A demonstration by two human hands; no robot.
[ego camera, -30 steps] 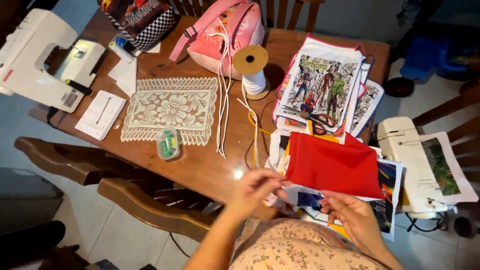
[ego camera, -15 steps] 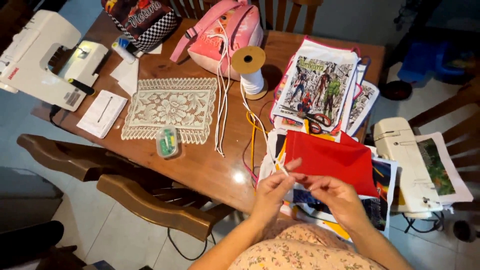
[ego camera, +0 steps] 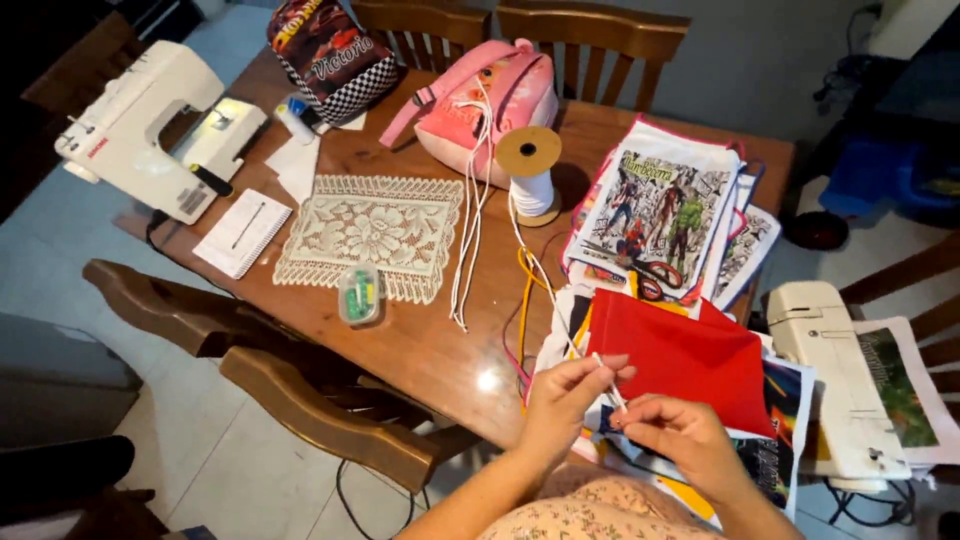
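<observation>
Now both hands at near table edge, over red cloth. Left hand pinching white cord end between thumb and fingers, clenched on it. Right hand just beside, fingertips closed at same cord end; touching left fingertips or not, cannot tell. Cord running far-left from hands up to spool at table middle. Red cloth lying on printed bags, near right. More printed bags stacked far right. Pink backpack far centre, lace mat left of spool, small green box at mat's near edge. White sewing machine far left, notepad beside it. Second white machine right of cloth. Wooden chairs near left.
</observation>
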